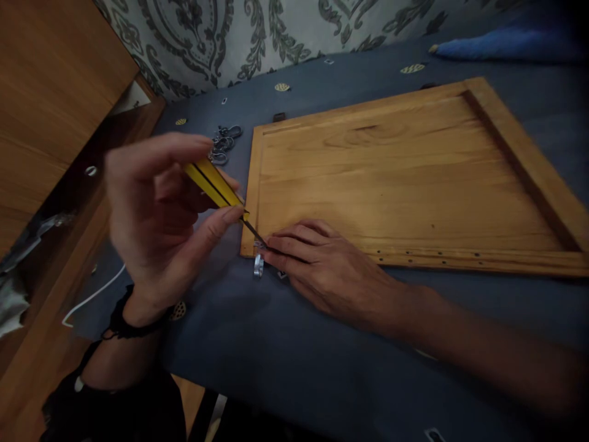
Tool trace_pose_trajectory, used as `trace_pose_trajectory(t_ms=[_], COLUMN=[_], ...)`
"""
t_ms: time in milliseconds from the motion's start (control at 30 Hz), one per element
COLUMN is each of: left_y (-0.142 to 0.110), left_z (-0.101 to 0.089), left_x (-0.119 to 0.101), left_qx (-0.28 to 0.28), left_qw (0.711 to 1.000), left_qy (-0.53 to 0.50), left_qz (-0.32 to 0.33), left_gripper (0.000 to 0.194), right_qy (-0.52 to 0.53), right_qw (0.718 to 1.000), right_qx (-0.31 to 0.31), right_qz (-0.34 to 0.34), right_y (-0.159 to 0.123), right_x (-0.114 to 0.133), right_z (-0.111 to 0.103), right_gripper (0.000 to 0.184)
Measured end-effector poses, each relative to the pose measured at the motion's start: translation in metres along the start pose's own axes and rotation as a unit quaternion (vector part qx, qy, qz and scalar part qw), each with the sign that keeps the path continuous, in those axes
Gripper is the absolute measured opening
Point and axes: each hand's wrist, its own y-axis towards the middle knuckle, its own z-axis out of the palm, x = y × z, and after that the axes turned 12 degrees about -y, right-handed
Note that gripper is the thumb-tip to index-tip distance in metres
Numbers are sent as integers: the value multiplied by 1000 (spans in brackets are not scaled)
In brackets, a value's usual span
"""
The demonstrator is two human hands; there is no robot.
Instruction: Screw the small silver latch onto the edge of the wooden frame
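Note:
In my raised left hand is a yellow-handled screwdriver, gripped between thumb and fingers. Its dark shaft slopes down to the near left corner of a framed wooden panel. My right hand lies over the panel's near edge, fingers close together and fingertips at the screwdriver's tip. Whatever is between or under those fingertips is hidden. Just beside them, a shiny metal clasp hangs off the panel's edge, touching or almost touching the fingers.
Several metal clasps lie in a pile beyond the panel's left side. Small dark holes line the near frame edge. A blue cloth-like object rests at the back right. A white cable and wooden furniture are at left.

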Motion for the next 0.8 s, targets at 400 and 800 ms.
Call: trace_pose_trajectory(t_ms=[400,800], left_y=[-2,-4], left_z=[2,8], left_x=[-4,-6], left_qx=[42,20], left_qw=[999,999], left_qy=[12,17], left_qz=[-19,-41], left_gripper=[64,60], right_qy=[-2,-3], right_qw=[1000,1000], right_qx=[-2,-2], right_qz=[-1,-1], right_y=[1,1], right_x=[0,0], right_z=[-1,0], right_gripper=[34,34])
